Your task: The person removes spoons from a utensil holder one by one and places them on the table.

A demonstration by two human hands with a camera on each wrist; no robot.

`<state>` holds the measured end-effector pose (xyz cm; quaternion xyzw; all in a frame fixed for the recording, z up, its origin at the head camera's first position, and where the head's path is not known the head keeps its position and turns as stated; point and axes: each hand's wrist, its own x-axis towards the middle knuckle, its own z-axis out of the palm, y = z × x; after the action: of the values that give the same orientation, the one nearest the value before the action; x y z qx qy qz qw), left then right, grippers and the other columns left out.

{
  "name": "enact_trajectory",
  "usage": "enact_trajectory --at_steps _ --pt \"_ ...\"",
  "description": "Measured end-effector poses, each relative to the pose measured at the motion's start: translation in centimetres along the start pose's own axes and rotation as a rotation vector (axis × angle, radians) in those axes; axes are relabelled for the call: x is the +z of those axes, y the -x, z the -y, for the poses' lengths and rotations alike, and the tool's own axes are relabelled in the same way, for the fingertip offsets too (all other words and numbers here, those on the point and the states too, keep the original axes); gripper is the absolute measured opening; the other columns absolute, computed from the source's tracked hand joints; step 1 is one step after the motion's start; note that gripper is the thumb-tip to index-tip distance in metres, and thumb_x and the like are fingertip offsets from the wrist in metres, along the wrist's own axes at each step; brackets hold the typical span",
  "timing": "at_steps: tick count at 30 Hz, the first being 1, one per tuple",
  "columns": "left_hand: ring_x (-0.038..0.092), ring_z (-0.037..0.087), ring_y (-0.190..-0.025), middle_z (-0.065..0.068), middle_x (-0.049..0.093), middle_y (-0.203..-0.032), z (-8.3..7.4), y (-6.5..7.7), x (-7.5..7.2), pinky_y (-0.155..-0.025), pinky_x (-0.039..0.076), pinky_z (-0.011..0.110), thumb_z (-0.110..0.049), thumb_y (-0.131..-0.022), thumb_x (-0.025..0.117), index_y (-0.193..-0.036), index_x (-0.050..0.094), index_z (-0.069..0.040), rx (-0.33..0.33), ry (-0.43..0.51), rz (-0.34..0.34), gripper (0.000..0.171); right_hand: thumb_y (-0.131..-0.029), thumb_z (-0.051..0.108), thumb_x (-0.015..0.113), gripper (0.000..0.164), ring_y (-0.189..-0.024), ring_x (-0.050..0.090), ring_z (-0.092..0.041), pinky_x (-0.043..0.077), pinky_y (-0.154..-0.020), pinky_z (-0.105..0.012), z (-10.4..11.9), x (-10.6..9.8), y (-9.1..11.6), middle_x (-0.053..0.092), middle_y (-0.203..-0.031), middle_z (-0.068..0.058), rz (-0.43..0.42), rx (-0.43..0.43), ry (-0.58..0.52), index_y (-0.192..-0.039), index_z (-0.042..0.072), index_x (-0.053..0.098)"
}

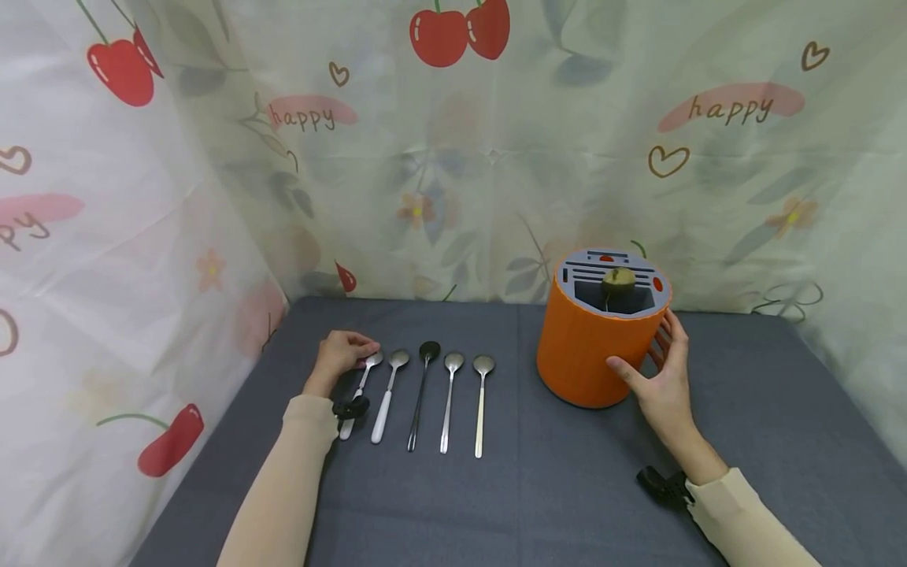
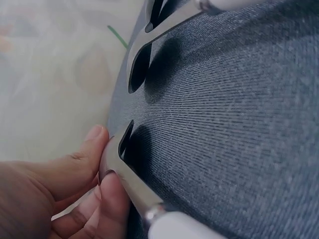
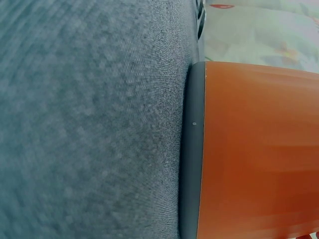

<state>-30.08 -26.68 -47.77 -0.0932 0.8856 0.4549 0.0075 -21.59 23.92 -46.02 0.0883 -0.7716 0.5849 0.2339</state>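
Observation:
My left hand pinches the bowl of the leftmost spoon between thumb and fingers. In the left wrist view, this spoon's metal bowl and white handle show close up. To its right lie a second white-handled spoon, a black spoon, a silver spoon and one with a cream handle. My right hand grips the right side of an orange cylindrical holder, thumb in front and fingers behind. That hand is outside the right wrist view.
The holder's grey slotted top has a large opening, with a rounded olive-green piece on a thin stem standing there. Dark grey cloth covers the table. A printed curtain hangs behind it and another stretch at the left.

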Motion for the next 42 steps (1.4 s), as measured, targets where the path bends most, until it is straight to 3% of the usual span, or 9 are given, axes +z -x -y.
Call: enact_trajectory --at_steps 10,20,27,30,32,37,42 --pt "0.063 0.003 -0.064 0.008 0.077 -0.095 0.0 0.0 0.0 -0.059 0.053 0.017 -0.022 -0.098 0.077 -0.113 0.078 0.002 0.000 0.002 0.006 0.028 -0.093 0.003 0.079 0.104 -0.150 0.028 -0.032 0.024 -0.125 -0.045 -0.1 0.0 0.0 0.020 -0.168 -0.003 0.000 0.004 0.007 -0.167 0.030 0.011" --pt "0.062 0.006 -0.062 0.005 0.072 -0.084 0.3 0.2 -0.2 -0.058 0.052 0.019 -0.026 -0.102 0.071 -0.116 0.077 0.002 0.023 -0.029 -0.026 0.031 -0.092 0.003 0.079 0.104 -0.151 0.028 -0.031 0.024 -0.126 -0.044 -0.1 -0.1 0.1 0.020 -0.168 -0.003 0.003 0.001 0.003 -0.167 0.030 0.011" --pt "0.063 0.011 -0.063 0.013 0.072 -0.085 0.1 0.3 -1.1 -0.057 0.056 0.025 -0.026 -0.104 0.068 -0.118 0.075 0.003 0.057 -0.014 -0.086 0.033 -0.092 0.002 0.079 0.105 -0.150 0.029 -0.031 0.024 -0.125 -0.044 -0.2 -0.1 0.0 0.020 -0.168 -0.003 0.000 0.000 0.004 -0.167 0.030 0.011" --pt "0.064 0.010 -0.067 0.015 0.072 -0.095 0.0 0.1 -1.3 -0.060 0.055 0.023 -0.028 -0.106 0.065 -0.123 0.073 0.000 0.086 0.090 -0.105 0.034 -0.092 0.002 0.079 0.104 -0.150 0.029 -0.031 0.025 -0.125 -0.044 -0.2 -0.1 0.0 0.020 -0.168 -0.003 0.000 0.001 0.007 -0.167 0.030 0.011" --pt "0.065 0.009 -0.072 0.016 0.071 -0.102 -0.3 0.0 -1.3 -0.063 0.055 0.021 -0.030 -0.107 0.064 -0.128 0.071 0.000 0.104 0.212 -0.092 0.037 -0.092 0.003 0.079 0.104 -0.150 0.028 -0.031 0.024 -0.125 -0.044 -0.1 -0.1 0.0 0.020 -0.168 -0.002 0.000 0.002 0.005 -0.167 0.030 0.011" --pt "0.068 0.012 -0.086 0.007 0.068 -0.103 -1.2 0.3 -1.3 -0.075 0.058 0.022 -0.032 -0.108 0.060 -0.139 0.062 0.004 0.157 0.501 -0.006 0.047 -0.094 0.006 0.078 0.101 -0.150 0.028 -0.031 0.025 -0.125 -0.039 0.0 -0.1 0.1 0.020 -0.168 -0.002 -0.001 0.001 0.011 -0.166 0.032 0.012" --pt "0.070 0.019 -0.095 0.003 0.068 -0.100 -2.4 0.3 -1.0 -0.084 0.060 0.031 -0.030 -0.109 0.059 -0.140 0.059 0.006 0.180 0.638 0.051 0.047 -0.095 0.009 0.078 0.100 -0.150 0.029 -0.031 0.026 -0.125 -0.038 -0.1 -0.1 0.1 0.021 -0.167 -0.001 -0.003 0.004 0.020 -0.166 0.033 0.013"
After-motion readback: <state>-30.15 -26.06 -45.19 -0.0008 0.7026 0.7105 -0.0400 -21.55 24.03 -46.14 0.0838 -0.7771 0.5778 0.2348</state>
